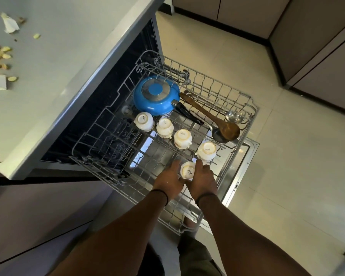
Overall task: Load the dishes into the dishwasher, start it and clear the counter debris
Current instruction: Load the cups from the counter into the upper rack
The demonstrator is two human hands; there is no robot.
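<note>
Both hands are down in the rack point(241, 108), which is pulled out over the open dishwasher door point(245, 156). The left hand point(168, 181) and right hand point(202, 181) flank an upturned white cup point(187, 170), fingers stretched forward along its sides; they touch it, but whether they actually grip it cannot be told. A dark band circles each wrist.

From that cup a line of four more upturned cups runs toward 10 o'clock: one point(206, 151) just beyond the right hand, then another point(182, 138), another point(164, 127), and the last point(144, 120) beside the pan. Each shows its base, and none touches its neighbour.

At 11 o'clock from the hands, a blue pan point(155, 95) lies upside down at the back of the rack, its black handle point(187, 113) pointing toward 4 o'clock. Just right of it a wooden spoon point(209, 114) lies slanted, its bowl resting over a metal ladle point(217, 136). A small steel bowl point(234, 116) sits at the rack's right edge, at 1 o'clock from the hands.

Up at 10 o'clock, the desk point(58, 46) carries the debris: pale peels point(0, 52) scattered near its left edge, with white scraps point(9, 23) above and below them. Tiled floor point(287, 156) spreads out to the right.
</note>
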